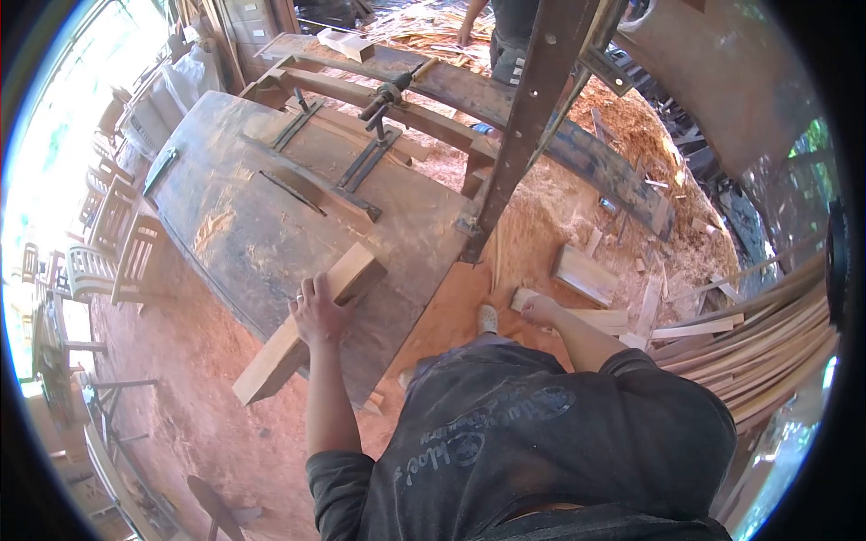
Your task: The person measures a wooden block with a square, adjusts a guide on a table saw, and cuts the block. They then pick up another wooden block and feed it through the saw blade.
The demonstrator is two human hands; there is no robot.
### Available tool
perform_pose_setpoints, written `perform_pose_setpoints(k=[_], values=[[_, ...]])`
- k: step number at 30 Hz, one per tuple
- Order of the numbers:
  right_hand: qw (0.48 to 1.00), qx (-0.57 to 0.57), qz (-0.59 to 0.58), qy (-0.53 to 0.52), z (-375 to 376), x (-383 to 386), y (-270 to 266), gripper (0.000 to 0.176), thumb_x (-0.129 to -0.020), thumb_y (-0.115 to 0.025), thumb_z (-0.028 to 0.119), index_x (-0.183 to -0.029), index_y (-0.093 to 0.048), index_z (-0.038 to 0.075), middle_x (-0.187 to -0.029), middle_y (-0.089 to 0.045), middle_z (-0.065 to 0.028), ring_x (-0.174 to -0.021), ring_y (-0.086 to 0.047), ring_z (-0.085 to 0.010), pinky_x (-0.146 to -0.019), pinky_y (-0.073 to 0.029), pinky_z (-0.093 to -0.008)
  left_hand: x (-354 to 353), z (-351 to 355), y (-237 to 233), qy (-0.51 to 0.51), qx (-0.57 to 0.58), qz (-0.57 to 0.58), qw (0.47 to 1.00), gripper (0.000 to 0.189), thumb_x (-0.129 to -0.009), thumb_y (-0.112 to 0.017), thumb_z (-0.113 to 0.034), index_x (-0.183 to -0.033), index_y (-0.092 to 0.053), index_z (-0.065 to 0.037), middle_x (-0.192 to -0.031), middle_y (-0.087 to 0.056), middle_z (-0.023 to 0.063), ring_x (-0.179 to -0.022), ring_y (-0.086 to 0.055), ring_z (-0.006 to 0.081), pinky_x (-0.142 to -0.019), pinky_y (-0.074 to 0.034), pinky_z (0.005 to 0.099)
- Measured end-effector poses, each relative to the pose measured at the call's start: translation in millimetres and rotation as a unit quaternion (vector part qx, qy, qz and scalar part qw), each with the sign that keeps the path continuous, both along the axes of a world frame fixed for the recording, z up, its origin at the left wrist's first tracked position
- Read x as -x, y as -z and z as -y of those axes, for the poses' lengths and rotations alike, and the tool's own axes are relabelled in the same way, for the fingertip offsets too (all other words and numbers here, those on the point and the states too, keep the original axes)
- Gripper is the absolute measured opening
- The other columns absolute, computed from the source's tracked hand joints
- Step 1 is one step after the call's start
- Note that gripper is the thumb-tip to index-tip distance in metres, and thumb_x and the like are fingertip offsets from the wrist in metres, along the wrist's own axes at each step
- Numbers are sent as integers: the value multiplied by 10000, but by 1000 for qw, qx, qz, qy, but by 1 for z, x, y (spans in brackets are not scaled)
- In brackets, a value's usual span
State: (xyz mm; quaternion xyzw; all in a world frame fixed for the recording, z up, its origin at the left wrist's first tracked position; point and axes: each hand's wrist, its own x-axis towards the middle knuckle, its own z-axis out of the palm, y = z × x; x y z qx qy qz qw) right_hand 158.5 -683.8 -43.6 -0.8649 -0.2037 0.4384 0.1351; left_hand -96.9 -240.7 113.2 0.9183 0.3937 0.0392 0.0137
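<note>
My left hand [320, 311] is wrapped over a thick squared wooden beam [273, 361], with a ring on one finger. The beam lies slanted across the near edge of a dark, sawdust-strewn machine table [225, 171], one end overhanging toward the floor. My right hand [541, 311] hangs low beside my body, fingers curled closed around a pale piece of wood [522, 297]; only its end shows. A slotted metal fence [311, 176] is mounted on the table, and beyond my left hand a long narrow slot [292, 193] cuts through the top.
A tall steel post [532, 117] rises at the table's right corner. Wood blocks [585, 275] and offcuts lie in sawdust at right, beside stacked wooden strips [758, 347]. Slatted chairs [135, 261] stand at left. Another person [514, 41] is at the back.
</note>
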Motion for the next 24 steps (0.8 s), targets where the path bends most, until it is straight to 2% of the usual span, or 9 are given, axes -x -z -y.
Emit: perform_pose_setpoints(k=[6, 8, 11, 14, 17, 20, 23, 24], values=[[999, 44, -10, 14, -18, -6, -28, 303, -924, -699, 277, -1117, -789, 62, -951, -789, -139, -789, -764, -228, -743, -623, -422, 1, 0, -3, 7, -1, 16, 1000, 769, -735, -891, -502, -1355, -569, -183, -1280, -627, 76, -1257, -610, 301, -1088, -442, 514], [1000, 20, -7, 16, -16, -7, -16, 301, -919, -703, 285, -1098, -794, 60, -942, -790, -134, -812, -765, -244, -743, -619, -435, 1, 1, -5, 6, 3, 21, 1000, 762, -734, -892, -503, -1346, -571, -181, -1280, -630, 78, -1251, -614, 304, -1084, -441, 513], [995, -45, 57, -69, -10, -18, 16, 292, -917, -708, 291, -1076, -797, 63, -915, -790, -120, -830, -764, -252, -742, -614, -440, 0, 1, -6, 2, 7, 20, 1000, 757, -731, -893, -504, -1335, -574, -177, -1278, -634, 79, -1249, -616, 304, -1079, -439, 509], [995, -37, 57, -72, -14, -18, 13, 279, -910, -712, 292, -1042, -802, 64, -889, -790, -112, -826, -762, -244, -757, -608, -422, 2, -6, 5, 6, 8, 32, 999, 754, -730, -895, -498, -1332, -575, -174, -1281, -636, 82, -1252, -614, 303, -1080, -437, 503], [1000, -22, 6, -18, -15, -16, 16, 263, -883, -703, 306, -1018, -837, 125, -889, -797, -112, -807, -776, -257, -761, -607, -391, 5, -6, 6, 4, 12, 26, 1000, 755, -728, -897, -486, -1335, -575, -172, -1287, -638, 87, -1256, -612, 302, -1074, -440, 497], [999, -30, 4, -19, -17, -14, 11, 256, -872, -708, 293, -1017, -836, 124, -858, -791, -109, -768, -770, -261, -765, -605, -400, 3, -4, 1, 1, 16, 14, 1000, 757, -728, -898, -476, -1341, -574, -172, -1297, -637, 91, -1264, -608, 299, -1072, -442, 489], [995, -19, 46, -82, -20, -13, 5, 221, -919, -699, 231, -1027, -804, 68, -842, -780, -99, -761, -762, -201, -720, -610, -375, 1, 0, -8, -4, 27, 7, 1000, 770, -731, -897, -480, -1356, -570, -173, -1306, -633, 91, -1276, -601, 294, -1074, -441, 485], [997, -21, 38, -68, -20, -12, 6, 227, -917, -700, 234, -1028, -804, 66, -841, -780, -98, -759, -763, -200, -722, -609, -373, 0, 0, -11, -6, 32, 5, 999, 776, -732, -897, -483, -1363, -568, -174, -1310, -632, 90, -1281, -599, 292, -1075, -441, 484]])
